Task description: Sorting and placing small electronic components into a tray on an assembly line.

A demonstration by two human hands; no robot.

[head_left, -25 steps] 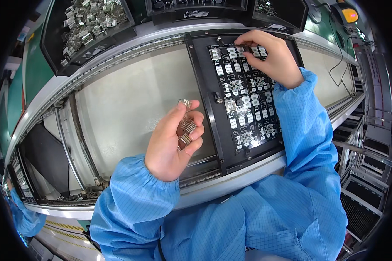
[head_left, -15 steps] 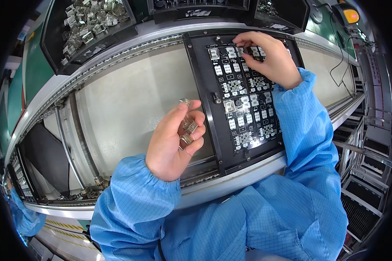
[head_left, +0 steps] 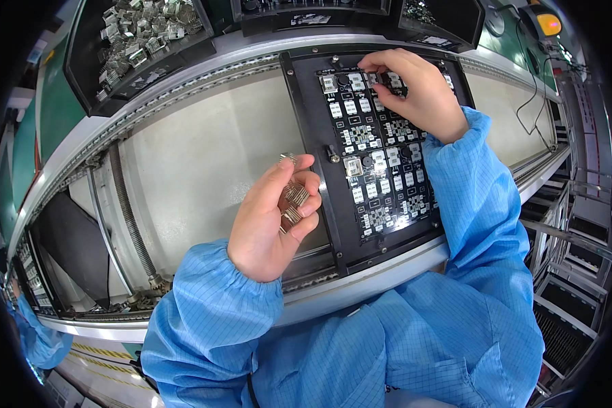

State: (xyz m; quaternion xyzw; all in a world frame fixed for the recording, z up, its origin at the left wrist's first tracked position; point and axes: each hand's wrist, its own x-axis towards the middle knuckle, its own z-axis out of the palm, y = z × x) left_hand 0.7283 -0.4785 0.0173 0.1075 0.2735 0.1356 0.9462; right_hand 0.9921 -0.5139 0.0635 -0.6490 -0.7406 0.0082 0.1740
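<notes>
My left hand (head_left: 262, 221) is closed around several small silver slotted metal pieces (head_left: 296, 195). One more such piece sits between its thumb and index fingertip. Just to the right lies a black circuit board panel (head_left: 382, 170) in a black carrier frame (head_left: 347, 221), with rows of white and silver parts on it. At the far edge of that panel is my right hand (head_left: 425, 95). Its thumb and fingers are bent together in a pinch over the parts there. Whatever it grips, if anything, cannot be made out.
The carrier rests across conveyor rails (head_left: 204, 76). Beyond the far rail stand a black bin (head_left: 78, 68) heaped with silver metal pieces (head_left: 149, 37) and more black bins (head_left: 309, 20). A yellow device (head_left: 545, 26) with a cable is at far right. Another person's blue sleeve (head_left: 44, 340) shows at lower left.
The carrier with its circuit board panel has shifted slightly left. My right hand has moved a little left with it, still pinched at the far edge. The left hand has hardly moved.
</notes>
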